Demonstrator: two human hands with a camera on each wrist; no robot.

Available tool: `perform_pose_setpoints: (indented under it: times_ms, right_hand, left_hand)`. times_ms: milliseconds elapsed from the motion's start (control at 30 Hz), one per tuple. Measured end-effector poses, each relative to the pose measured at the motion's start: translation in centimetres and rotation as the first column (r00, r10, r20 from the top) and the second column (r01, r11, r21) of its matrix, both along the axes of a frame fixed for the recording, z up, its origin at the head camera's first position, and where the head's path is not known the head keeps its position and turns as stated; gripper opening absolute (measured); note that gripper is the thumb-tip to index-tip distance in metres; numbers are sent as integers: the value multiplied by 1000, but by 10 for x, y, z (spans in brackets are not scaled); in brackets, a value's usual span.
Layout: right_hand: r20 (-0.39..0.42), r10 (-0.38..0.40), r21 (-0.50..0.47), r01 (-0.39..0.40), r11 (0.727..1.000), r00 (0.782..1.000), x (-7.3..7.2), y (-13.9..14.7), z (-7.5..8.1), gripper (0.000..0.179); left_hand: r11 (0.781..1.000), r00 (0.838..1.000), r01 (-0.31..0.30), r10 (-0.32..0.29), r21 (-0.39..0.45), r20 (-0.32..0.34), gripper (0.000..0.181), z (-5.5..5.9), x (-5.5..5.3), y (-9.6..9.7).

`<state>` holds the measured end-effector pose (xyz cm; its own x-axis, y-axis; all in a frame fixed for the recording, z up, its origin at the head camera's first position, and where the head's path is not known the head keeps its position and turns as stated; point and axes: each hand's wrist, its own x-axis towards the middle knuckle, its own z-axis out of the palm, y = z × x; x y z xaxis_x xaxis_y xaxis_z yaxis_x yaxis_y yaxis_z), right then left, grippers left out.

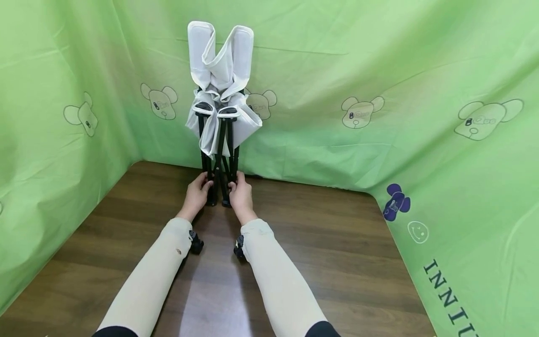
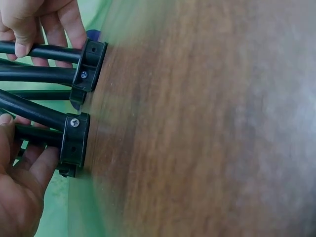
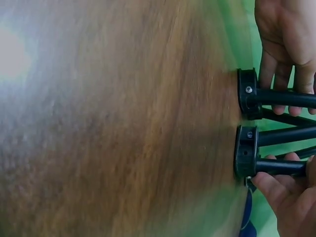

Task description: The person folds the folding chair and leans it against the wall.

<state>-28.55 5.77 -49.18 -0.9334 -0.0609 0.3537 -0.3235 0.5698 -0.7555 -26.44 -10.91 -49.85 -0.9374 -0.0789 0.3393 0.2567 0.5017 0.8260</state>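
A folded camp chair (image 1: 221, 79) with white fabric and black tube legs stands upright at the back of the wooden surface. My left hand (image 1: 195, 194) grips a leg on its left side low down, thumb in front and fingers behind. On the other side my right hand (image 1: 241, 194) holds a right leg at about the same height. Close up in the left wrist view, the black plastic foot (image 2: 74, 140) with a screw sits just below my left fingers. The right wrist view shows another foot (image 3: 246, 153) beside my right fingertips, its flat end at the wood.
Green cloth (image 1: 311, 84) printed with bear heads hangs behind and on both sides. The brown wood-grain surface (image 1: 337, 248) spreads in front and to the right. A small black camera (image 1: 196, 242) is strapped under the left wrist.
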Motion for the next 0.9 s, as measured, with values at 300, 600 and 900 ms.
perform_pose_setpoints:
  times_ms: [300, 600, 900]
  right_hand:
    - [-7, 10, -17, -11, 1000, 1000, -1, -9, 4, 39]
    - [18, 21, -10, -21, 1000, 1000, -6, -9, 5, 42]
    - [69, 32, 11, -33, 999, 997, -9, -10, 6, 47]
  left_hand:
    - [999, 1000, -20, 20, -26, 6, 34, 4, -3, -9]
    - [999, 998, -41, 42, -21, 39, 42, 2, -11, -8]
    - [997, 997, -75, 75, -18, 8, 43, -1, -12, -9]
